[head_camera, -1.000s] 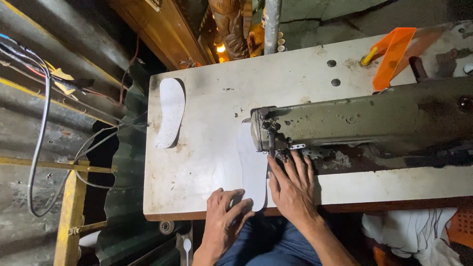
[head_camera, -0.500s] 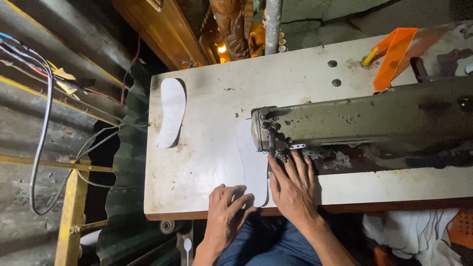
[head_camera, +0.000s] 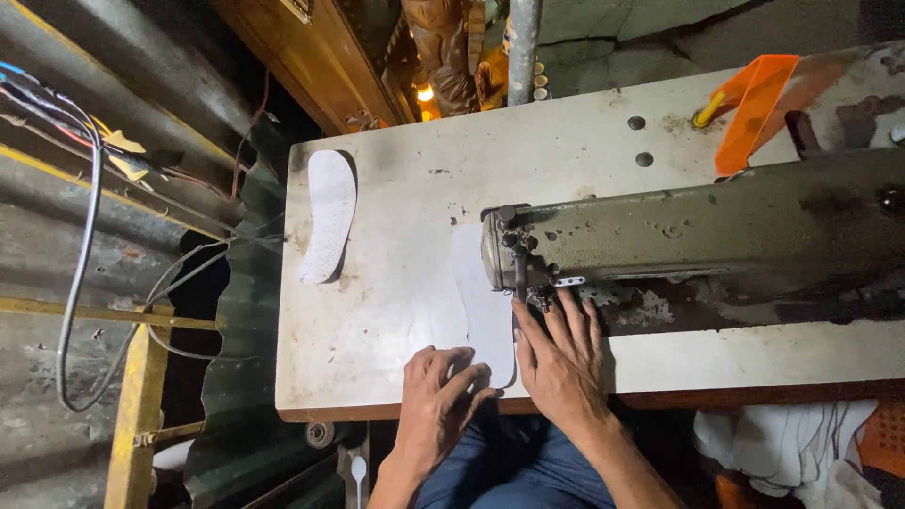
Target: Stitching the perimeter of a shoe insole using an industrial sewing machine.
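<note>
Both hands lie flat, fingers spread, gripping nothing, on the white insole piece (head_camera: 485, 311) just below the sewing machine (head_camera: 698, 236) head: left hand (head_camera: 438, 401) at its near end, right hand (head_camera: 561, 363) along its right edge.

I see little movement across this last second. The white insole piece (head_camera: 483, 311) under the needle end of the sewing machine (head_camera: 679, 240) now reaches nearer the table's front edge than a second ago, so it has come toward me through the machine. My left hand (head_camera: 438, 401) has come back with it: earlier its fingers lay further up on the piece's near end, and now they sit at the very tip, right by the table (head_camera: 396, 188) edge. My right hand (head_camera: 561, 363) has shifted only slightly, fingers flat just beside the needle. The view itself has drifted a touch, nothing more.
</note>
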